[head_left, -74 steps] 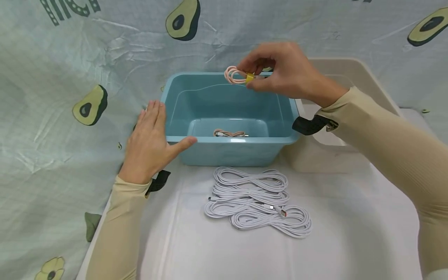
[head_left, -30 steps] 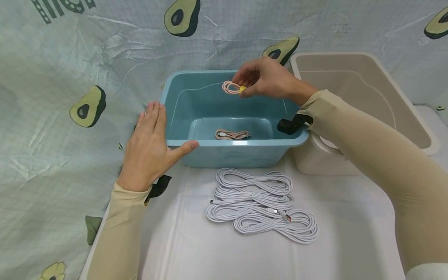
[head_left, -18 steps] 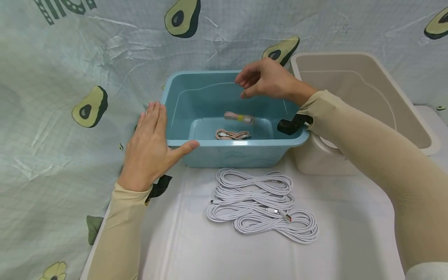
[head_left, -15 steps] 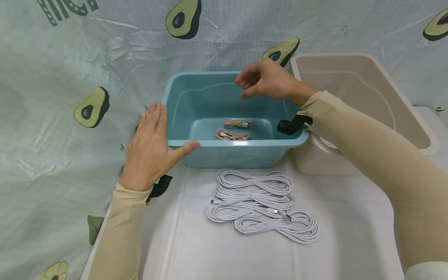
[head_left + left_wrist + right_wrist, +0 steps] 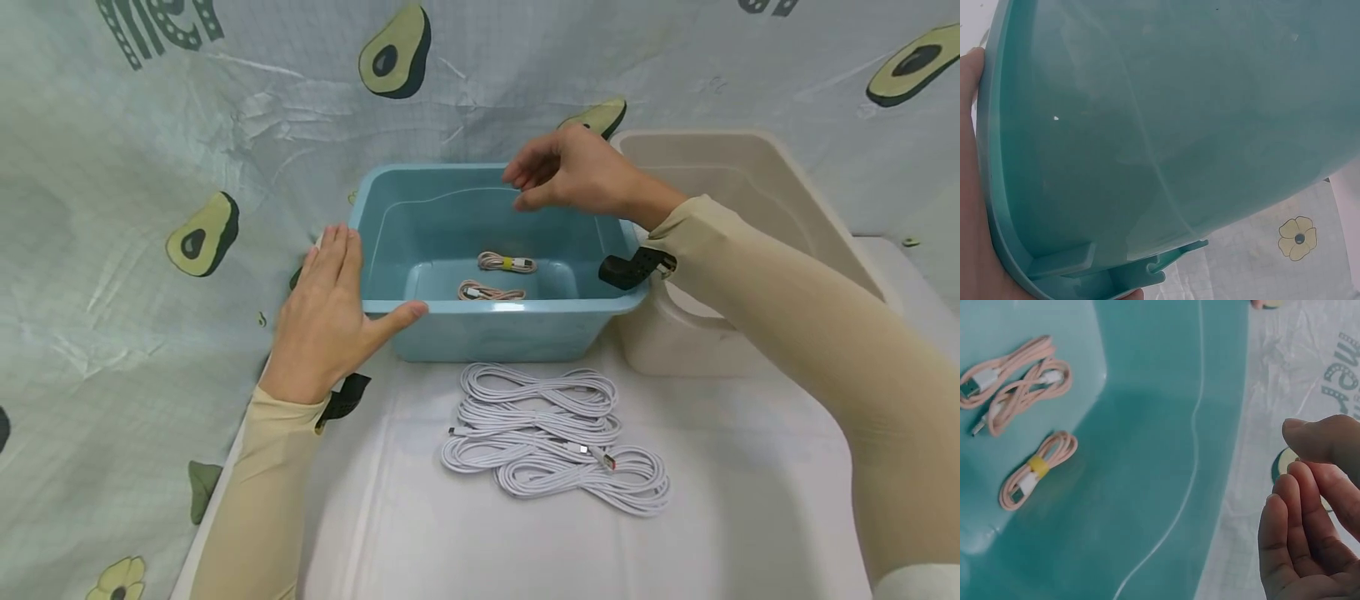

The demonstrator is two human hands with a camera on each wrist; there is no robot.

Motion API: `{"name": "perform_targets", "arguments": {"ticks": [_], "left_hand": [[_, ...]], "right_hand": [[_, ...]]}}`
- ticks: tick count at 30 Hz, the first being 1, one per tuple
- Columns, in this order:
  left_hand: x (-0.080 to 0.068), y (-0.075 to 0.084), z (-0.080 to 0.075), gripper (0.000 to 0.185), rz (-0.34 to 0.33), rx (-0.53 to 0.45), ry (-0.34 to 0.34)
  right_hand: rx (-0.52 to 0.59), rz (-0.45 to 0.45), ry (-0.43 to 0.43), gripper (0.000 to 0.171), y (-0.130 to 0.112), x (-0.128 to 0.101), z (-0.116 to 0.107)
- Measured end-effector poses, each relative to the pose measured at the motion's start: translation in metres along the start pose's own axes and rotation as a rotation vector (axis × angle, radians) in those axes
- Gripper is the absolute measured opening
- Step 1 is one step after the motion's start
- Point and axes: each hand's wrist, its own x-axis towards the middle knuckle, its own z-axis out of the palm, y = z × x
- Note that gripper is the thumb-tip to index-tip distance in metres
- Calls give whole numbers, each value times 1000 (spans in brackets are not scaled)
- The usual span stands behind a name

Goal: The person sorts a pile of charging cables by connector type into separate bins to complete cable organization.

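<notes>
My left hand rests with straight fingers along the left rim of a blue plastic bin; the left wrist view shows that bin's outer wall close up. Over the bin's back right part hovers my right hand, thumb and fingers loosely bent with nothing between them. On the bin floor lies a coiled pink charging cable bound with a yellow tie. Nearer the front wall are more pink coils with white plugs, which look untied. In the head view the front rim partly hides these.
Several long white cables, coiled in figure-eights, overlap on the white table in front of the bin. A beige bin stands to the right, partly behind my right forearm. A cloth printed with avocados hangs behind.
My right hand lowered the yellow-tied pink cable over the blue bin and let go. It fell to the floor behind the other coils. My left hand has stayed at the rim.
</notes>
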Motion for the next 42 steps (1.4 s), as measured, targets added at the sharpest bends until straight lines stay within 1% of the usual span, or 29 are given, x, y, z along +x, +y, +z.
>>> {"name": "perform_targets", "arguments": {"ticks": [8,11,15,19,25,27,31,35,42], "left_hand": [[2,2,2,118,-27,8,-43],[2,2,1,118,-32,10,-42],[2,2,1,118,-35,9,-35],[2,2,1,118,-34,7,-35],[2,4,1,118,-34,11,-45],[2,4,1,118,-36,17,-50],[3,5,0,120,-42,23,-61],[4,3,0,121,-47,25,-75],[4,3,-2,121,-48,24,-100]], "right_hand": [[40,-66,19,24,-13,-20,-2],[65,-91,21,22,-16,-29,-2],[114,-109,4,23,-19,-40,1],[127,-139,-19,23,-22,-52,3],[133,-159,-43,23,-27,-73,7],[160,-176,-53,22,-27,-82,10],[226,-238,-82,22,-25,-99,18],[250,-293,-120,22,-21,-117,27],[291,-322,-181,25,-9,-149,47]]}}
